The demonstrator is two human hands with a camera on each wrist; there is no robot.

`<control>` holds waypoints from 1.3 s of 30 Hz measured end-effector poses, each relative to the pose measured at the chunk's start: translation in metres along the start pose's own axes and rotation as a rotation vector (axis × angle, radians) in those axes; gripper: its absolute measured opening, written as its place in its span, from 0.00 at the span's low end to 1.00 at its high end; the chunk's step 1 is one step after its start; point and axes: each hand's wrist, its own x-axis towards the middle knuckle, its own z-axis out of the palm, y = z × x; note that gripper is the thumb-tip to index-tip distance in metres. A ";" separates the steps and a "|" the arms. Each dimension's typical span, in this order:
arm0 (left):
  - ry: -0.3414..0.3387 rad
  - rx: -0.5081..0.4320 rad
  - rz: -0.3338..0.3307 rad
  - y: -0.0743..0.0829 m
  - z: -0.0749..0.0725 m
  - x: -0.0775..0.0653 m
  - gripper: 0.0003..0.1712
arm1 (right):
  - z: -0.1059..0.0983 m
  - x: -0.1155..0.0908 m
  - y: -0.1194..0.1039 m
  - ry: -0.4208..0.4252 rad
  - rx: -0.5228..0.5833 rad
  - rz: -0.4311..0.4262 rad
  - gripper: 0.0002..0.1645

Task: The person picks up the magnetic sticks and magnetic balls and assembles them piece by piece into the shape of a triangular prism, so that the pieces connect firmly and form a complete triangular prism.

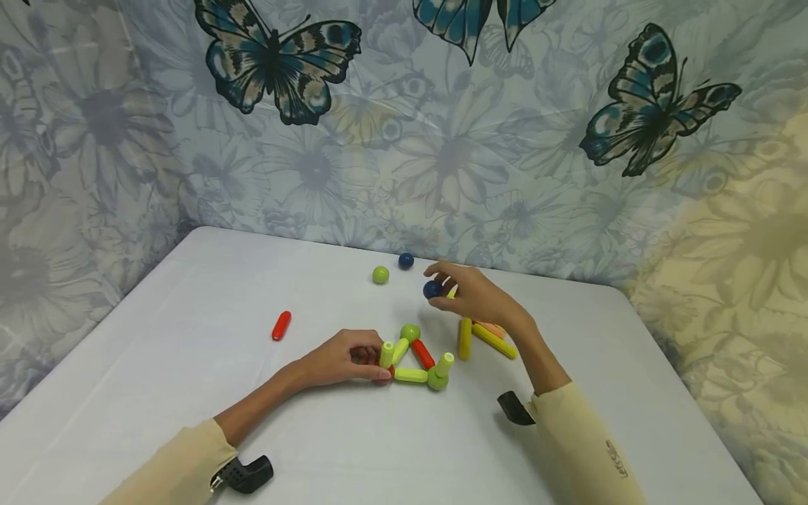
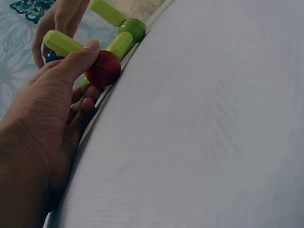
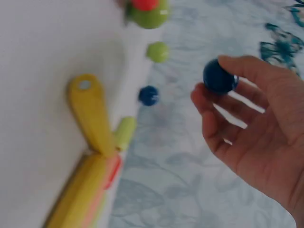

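My left hand [image 1: 346, 359] grips a dark red ball [image 2: 103, 69] at the near left corner of a small triangle of sticks and balls on the table. Lime sticks [image 1: 411, 376] and a red stick [image 1: 423, 355] join the red ball with two green balls [image 1: 410, 332]. From the red ball and the near right green ball [image 1: 438, 379], lime sticks [image 1: 445, 364] stand up. My right hand [image 1: 473, 293] is raised behind the triangle, pinching a dark blue ball [image 3: 219, 77] between thumb and fingers.
At the back of the white table [image 1: 221, 280] lie a lime ball [image 1: 381, 275] and another dark blue ball [image 1: 406, 261]. One loose red stick [image 1: 281, 326] is off to the left. Yellow sticks [image 1: 465, 339] and other coloured sticks lie under my right forearm. A patterned cloth [image 1: 454, 161] hangs behind.
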 end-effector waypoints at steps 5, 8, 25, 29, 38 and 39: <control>-0.003 0.008 0.017 0.000 0.000 0.000 0.08 | -0.024 -0.035 -0.016 -0.112 -0.012 -0.133 0.24; 0.006 0.009 0.020 0.001 -0.001 -0.001 0.07 | -0.033 -0.048 -0.021 -0.221 -0.023 -0.193 0.22; -0.009 0.033 0.006 0.005 -0.007 0.005 0.07 | -0.016 -0.043 -0.013 -0.627 -0.026 0.022 0.29; -0.001 0.048 -0.012 0.003 -0.005 -0.001 0.07 | 0.008 -0.032 -0.004 -0.678 -0.048 0.101 0.20; -0.002 0.032 0.010 0.001 0.001 0.000 0.07 | 0.021 -0.030 -0.007 -0.665 -0.207 0.088 0.14; -0.002 0.033 0.014 0.001 0.001 0.001 0.07 | 0.020 -0.030 -0.007 -0.665 -0.210 0.088 0.14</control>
